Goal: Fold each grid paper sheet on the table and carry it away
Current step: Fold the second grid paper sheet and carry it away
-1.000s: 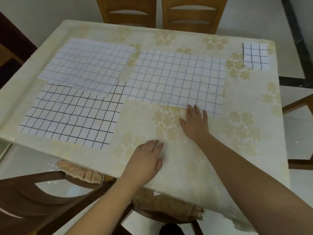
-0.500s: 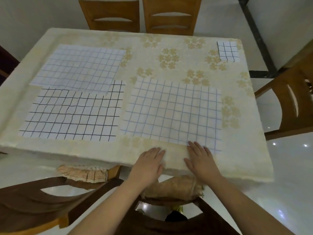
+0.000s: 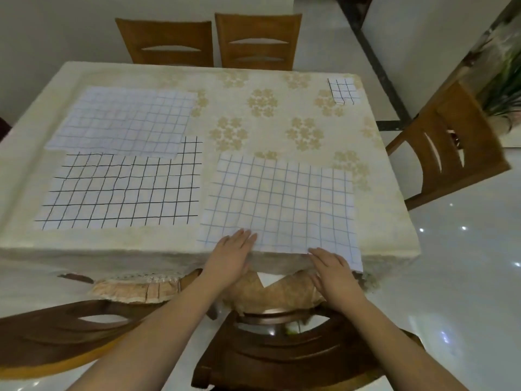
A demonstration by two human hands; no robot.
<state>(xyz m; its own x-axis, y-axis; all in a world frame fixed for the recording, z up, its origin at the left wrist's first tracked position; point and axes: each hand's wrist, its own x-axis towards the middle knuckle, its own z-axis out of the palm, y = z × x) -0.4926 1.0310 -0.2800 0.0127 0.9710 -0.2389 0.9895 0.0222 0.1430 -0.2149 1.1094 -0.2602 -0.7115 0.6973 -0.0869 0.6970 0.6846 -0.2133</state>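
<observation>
Blue-lined grid sheet (image 3: 279,204) lies long axis left-right, near edge overhanging the table (image 3: 253,80); left hand (image 3: 229,259) and right hand (image 3: 332,268) press flat, fingers extended.

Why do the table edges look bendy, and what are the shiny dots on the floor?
Head view: the wide-angle lens curves the cream flowered tablecloth's near edge and stretches things at the corners; the glossy white floor shows small bright spots of reflected light; the light is dim and soft, so the far pale grid paper sheet looks faint.
</observation>
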